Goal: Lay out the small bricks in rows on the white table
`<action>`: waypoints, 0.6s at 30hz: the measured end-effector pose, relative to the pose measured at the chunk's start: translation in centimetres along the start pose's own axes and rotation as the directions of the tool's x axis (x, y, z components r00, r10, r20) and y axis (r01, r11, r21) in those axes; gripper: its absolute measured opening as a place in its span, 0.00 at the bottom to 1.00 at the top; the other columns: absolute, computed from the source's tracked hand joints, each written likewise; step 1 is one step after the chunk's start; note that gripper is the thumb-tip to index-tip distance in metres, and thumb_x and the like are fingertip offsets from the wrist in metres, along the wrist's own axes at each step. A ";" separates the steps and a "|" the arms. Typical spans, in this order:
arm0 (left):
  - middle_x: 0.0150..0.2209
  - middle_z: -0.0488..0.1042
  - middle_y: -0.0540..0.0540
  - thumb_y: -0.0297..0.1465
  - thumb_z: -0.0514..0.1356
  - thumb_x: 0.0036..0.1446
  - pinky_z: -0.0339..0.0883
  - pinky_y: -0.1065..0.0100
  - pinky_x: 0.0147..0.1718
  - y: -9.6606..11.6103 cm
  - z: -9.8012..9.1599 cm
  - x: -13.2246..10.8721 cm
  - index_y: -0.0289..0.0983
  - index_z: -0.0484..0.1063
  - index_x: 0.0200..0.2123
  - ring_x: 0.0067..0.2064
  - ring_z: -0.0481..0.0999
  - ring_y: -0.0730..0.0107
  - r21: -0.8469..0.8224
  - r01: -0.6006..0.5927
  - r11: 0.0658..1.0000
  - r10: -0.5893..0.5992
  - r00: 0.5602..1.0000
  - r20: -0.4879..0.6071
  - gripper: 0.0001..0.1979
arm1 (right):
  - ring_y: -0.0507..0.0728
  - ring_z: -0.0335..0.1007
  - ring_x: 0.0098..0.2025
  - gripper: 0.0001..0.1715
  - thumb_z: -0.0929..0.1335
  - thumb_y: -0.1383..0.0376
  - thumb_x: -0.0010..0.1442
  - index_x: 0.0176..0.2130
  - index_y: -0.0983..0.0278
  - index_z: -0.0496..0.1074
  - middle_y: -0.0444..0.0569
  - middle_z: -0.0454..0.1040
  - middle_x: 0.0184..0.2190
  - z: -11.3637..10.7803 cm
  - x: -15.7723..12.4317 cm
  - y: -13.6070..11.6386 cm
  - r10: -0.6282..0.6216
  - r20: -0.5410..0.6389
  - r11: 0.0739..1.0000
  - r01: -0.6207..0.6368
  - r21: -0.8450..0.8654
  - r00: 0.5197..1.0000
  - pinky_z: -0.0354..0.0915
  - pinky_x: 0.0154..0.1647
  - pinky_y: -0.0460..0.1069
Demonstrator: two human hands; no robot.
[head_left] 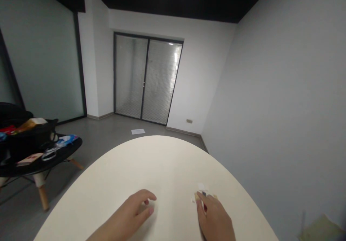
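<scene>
My left hand (135, 210) hovers over or rests on the pale round table (129, 172); its thumb and fingers are apart with nothing between them. Over on the right, my right hand (216, 217) has its thumb and forefinger closed at a small tan piece (196, 196). The piece's kind is too small to make out. Around those fingertips lie several other small bits: a white piece (201, 186), a dark piece (204, 193), a thin whitish piece (192, 199) and a yellowish piece (215, 196), partly hidden by my right hand.
A black chair (65, 152) at the left carries a black bag (32, 136), a blue-and-white packet (67, 140) and other items. A white sheet (138, 131) lies on the floor beyond the table. A white wall (283, 107) runs along the right.
</scene>
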State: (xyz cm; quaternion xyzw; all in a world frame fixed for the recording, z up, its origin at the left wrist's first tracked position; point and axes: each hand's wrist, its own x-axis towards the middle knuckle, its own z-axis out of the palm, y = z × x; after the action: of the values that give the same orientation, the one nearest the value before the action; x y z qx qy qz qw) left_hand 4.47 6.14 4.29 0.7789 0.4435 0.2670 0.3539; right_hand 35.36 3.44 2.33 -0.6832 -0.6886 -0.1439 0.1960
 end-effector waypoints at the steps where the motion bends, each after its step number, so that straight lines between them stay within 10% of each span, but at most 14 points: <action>1: 0.48 0.75 0.45 0.36 0.55 0.63 0.66 0.65 0.50 -0.1 -0.1 0.0 0.42 0.73 0.49 0.50 0.73 0.61 -0.001 0.000 1.000 0.000 1.000 -0.008 0.14 | 0.60 0.77 0.45 0.20 0.60 0.61 0.68 0.47 0.62 0.78 0.52 0.82 0.41 -0.5 0.0 0.2 0.017 -0.010 1.000 -0.017 0.022 1.000 0.68 0.55 0.56; 5: 0.54 0.74 0.44 0.35 0.55 0.64 0.68 0.63 0.54 -0.9 -0.5 -0.1 0.43 0.71 0.53 0.53 0.74 0.61 0.008 -0.023 1.000 0.024 0.999 -0.042 0.16 | 0.59 0.75 0.38 0.23 0.58 0.59 0.68 0.45 0.62 0.78 0.50 0.79 0.32 -2.7 0.4 1.0 0.108 -0.013 0.986 -0.106 0.125 0.994 0.71 0.43 0.52; 11: 0.69 0.57 0.43 0.32 0.58 0.62 0.57 0.52 0.63 -1.2 -1.5 -0.7 0.48 0.62 0.64 0.67 0.60 0.53 0.317 -0.058 0.947 0.076 0.996 -0.044 0.28 | 0.60 0.75 0.46 0.22 0.60 0.54 0.66 0.46 0.58 0.78 0.53 0.80 0.43 -5.1 0.6 1.6 0.037 -0.077 0.969 -0.017 0.245 0.996 0.70 0.50 0.54; 18: 0.70 0.51 0.44 0.34 0.61 0.60 0.59 0.46 0.61 1.0 -3.0 -2.6 0.53 0.54 0.68 0.67 0.58 0.47 0.483 -0.088 0.871 0.082 0.996 0.034 0.35 | 0.63 0.69 0.60 0.25 0.66 0.51 0.63 0.57 0.53 0.73 0.50 0.73 0.58 -2.6 -3.5 2.7 -0.190 0.067 0.970 0.177 0.164 0.980 0.67 0.59 0.56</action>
State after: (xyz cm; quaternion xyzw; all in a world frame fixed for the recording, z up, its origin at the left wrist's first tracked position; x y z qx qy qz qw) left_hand 1.64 4.46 6.63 0.8629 0.4595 0.1582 0.1388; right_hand 38.16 -0.76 2.84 -0.6044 -0.7654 -0.0782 0.2067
